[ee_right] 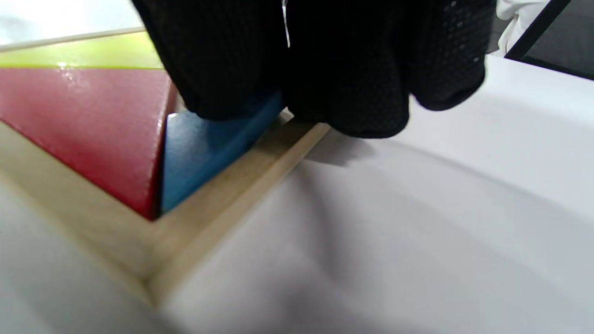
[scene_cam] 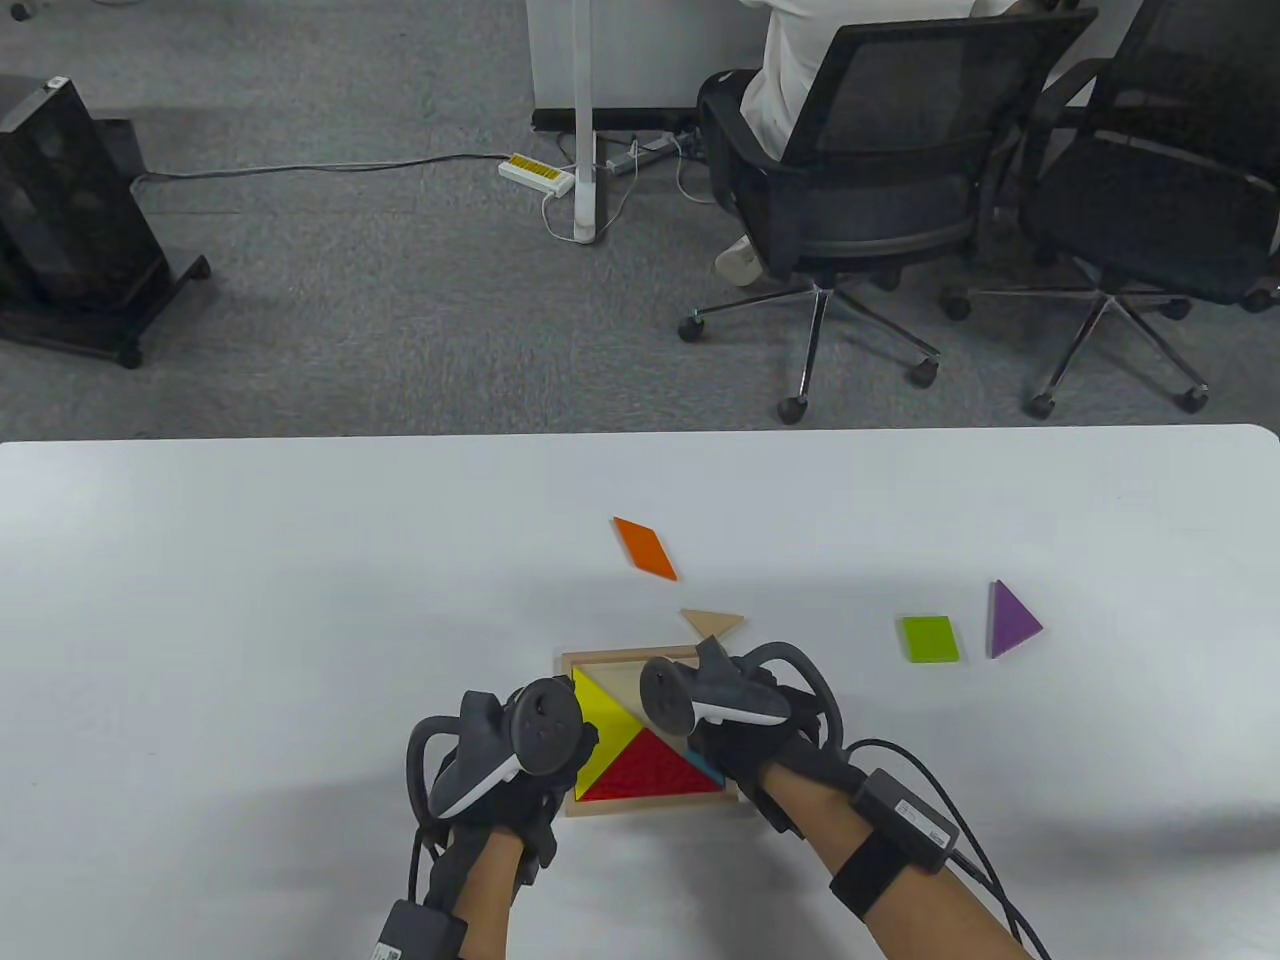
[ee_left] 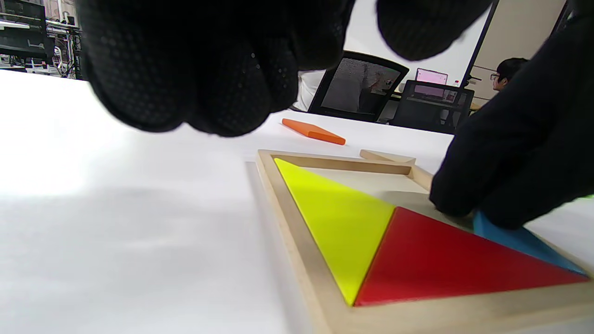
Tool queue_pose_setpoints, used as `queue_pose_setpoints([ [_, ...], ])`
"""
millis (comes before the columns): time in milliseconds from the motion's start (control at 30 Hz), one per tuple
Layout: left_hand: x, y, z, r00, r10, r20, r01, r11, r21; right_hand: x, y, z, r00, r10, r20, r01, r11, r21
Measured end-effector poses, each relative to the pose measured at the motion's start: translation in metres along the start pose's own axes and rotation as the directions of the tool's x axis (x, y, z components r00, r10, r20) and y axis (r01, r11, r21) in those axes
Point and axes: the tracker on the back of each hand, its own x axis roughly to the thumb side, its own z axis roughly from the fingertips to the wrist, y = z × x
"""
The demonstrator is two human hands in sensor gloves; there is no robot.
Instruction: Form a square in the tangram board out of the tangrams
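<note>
The wooden tangram board [scene_cam: 650, 805] lies at the table's near edge. A yellow triangle [scene_cam: 600, 725] fills its left side and a red triangle [scene_cam: 655, 770] its bottom. My right hand [scene_cam: 740, 750] pinches a blue triangle [ee_right: 204, 148] at the board's right edge, beside the red one. Left of the board my left hand [ee_left: 209, 69] hovers with loosely curled fingers and holds nothing. On the table lie an orange parallelogram [scene_cam: 645, 547], a plain wooden triangle [scene_cam: 712, 622], a green square [scene_cam: 930, 638] and a purple triangle [scene_cam: 1012, 620].
The white table [scene_cam: 250, 600] ends at its far edge, with grey carpet beyond. Two black office chairs [scene_cam: 870, 180] stand behind it, and a person sits in one. A black unit on wheels [scene_cam: 70, 220] stands at the far left.
</note>
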Motion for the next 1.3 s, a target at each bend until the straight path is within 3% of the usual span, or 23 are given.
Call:
queue_pose_setpoints([
  [367,-0.002,0.000,-0.001,1.000,-0.014,-0.006,0.014,1.000,-0.011,0.008,0.004,0.011,0.993,0.114,0.021,-0.113,0.993,-0.041],
  [633,-0.002,0.003,-0.001,1.000,-0.010,0.005,0.010,1.000,0.006,0.002,-0.015,0.030,0.997,0.079,0.023,-0.077,0.994,-0.074],
  [1033,-0.003,0.010,0.002,0.999,0.007,0.034,-0.009,0.998,0.057,-0.050,-0.052,0.071,0.998,0.022,-0.067,-0.036,0.975,-0.218],
  [1300,-0.003,0.007,0.000,0.999,0.002,0.043,-0.004,0.999,0.049,-0.093,-0.064,0.083,0.987,-0.039,-0.154,-0.002,0.967,-0.256],
])
